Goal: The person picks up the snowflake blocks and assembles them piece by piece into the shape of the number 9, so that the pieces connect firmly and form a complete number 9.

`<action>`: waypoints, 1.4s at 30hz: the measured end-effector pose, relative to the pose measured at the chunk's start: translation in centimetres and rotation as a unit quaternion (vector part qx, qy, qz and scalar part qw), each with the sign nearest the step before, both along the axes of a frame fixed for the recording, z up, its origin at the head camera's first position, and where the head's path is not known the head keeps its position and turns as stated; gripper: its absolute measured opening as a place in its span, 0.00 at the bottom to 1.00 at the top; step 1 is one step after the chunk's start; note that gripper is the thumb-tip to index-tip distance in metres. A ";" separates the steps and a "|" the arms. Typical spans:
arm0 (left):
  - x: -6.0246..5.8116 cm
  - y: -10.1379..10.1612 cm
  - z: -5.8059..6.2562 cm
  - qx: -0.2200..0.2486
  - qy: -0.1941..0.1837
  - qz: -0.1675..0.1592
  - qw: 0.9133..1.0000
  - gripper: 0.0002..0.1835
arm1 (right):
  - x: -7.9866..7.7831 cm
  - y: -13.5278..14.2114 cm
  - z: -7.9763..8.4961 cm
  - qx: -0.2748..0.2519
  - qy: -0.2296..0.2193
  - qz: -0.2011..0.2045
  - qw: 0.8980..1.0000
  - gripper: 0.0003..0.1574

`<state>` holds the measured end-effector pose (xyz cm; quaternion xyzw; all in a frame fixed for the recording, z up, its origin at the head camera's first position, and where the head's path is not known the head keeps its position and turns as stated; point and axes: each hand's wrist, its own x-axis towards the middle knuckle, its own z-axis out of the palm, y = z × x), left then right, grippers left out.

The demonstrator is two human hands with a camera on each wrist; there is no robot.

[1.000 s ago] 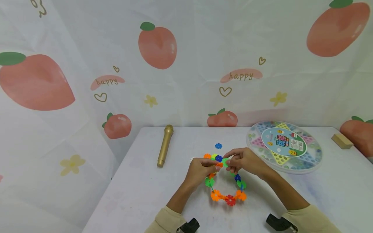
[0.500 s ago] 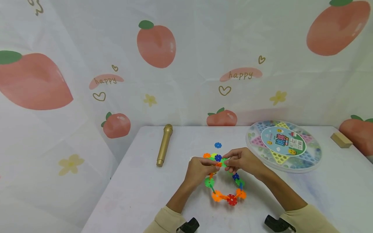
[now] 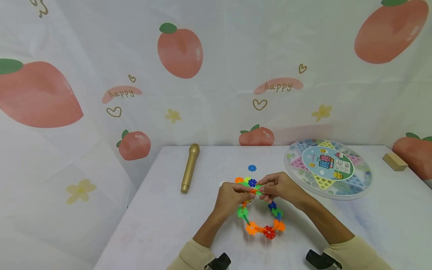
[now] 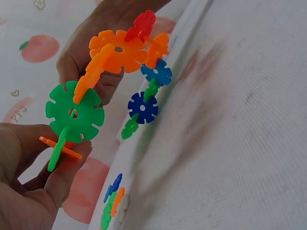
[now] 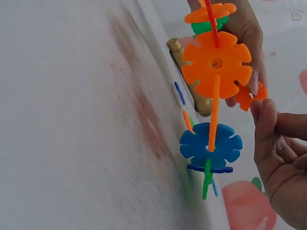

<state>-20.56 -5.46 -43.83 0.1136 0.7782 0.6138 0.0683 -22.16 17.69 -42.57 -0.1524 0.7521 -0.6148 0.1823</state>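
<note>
A chain of slotted plastic snowflake discs in red, orange, green and blue hangs in a loop below both hands, its red disc [image 3: 269,232] lowest in the head view. My left hand [image 3: 228,199] pinches an orange disc [image 4: 61,147] at one end of the chain, beside a green disc [image 4: 75,111]. Opposite it, my right hand [image 3: 282,188] pinches a green disc [image 3: 258,189] between thumb and fingers. The two held discs overlap at their edges in the head view. In the right wrist view, the right fingertips hide most of the held green disc.
Several loose discs lie behind the hands, among them a blue disc [image 3: 252,168] and a dark blue disc [image 3: 252,183]. A gold microphone [image 3: 190,168] lies at the left. A round Chinese checkers set [image 3: 357,185] and a wooden block [image 3: 395,162] are at the back right.
My right hand has shifted slightly left, bringing its green disc against the orange one in the left hand. The hanging loop has swayed slightly.
</note>
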 end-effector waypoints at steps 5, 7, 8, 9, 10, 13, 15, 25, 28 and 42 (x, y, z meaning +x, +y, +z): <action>-0.1 -0.1 -0.3 0.001 -0.005 -0.008 1.000 0.07 | -0.2 -0.1 -0.1 0.009 -0.006 0.004 1.000 0.22; -0.1 -0.1 -0.3 0.005 -0.013 -0.009 1.000 0.09 | -0.3 0.0 -0.1 0.011 -0.006 0.009 1.000 0.23; -0.1 -0.1 -0.3 0.009 -0.018 -0.009 1.000 0.10 | -0.3 0.0 -0.1 0.013 -0.005 0.011 1.000 0.23; -0.1 0.0 -0.4 0.012 -0.023 -0.009 1.000 0.11 | -0.3 0.1 -0.1 0.017 -0.001 0.013 1.000 0.23; -0.1 0.0 -0.4 0.017 -0.029 -0.010 0.999 0.13 | -0.4 0.2 -0.1 0.020 0.004 0.013 1.000 0.23; -0.1 0.0 -0.4 0.027 -0.037 -0.012 0.999 0.15 | -0.4 0.5 0.1 0.032 0.016 0.009 0.999 0.22; -0.1 0.0 -0.3 0.027 -0.042 -0.015 0.999 0.17 | -0.4 0.6 0.2 0.039 0.022 0.001 0.999 0.22; -0.2 0.1 -0.2 0.016 -0.042 -0.047 0.998 0.15 | -0.4 0.7 0.1 0.038 0.017 0.000 0.999 0.18; -0.2 0.0 -0.3 0.008 -0.040 -0.044 0.998 0.14 | -0.3 0.6 0.0 0.034 0.021 0.017 0.999 0.18; -0.2 -0.2 -0.2 0.014 -0.046 -0.036 0.998 0.11 | -0.6 1.0 0.4 0.075 0.054 0.002 0.996 0.19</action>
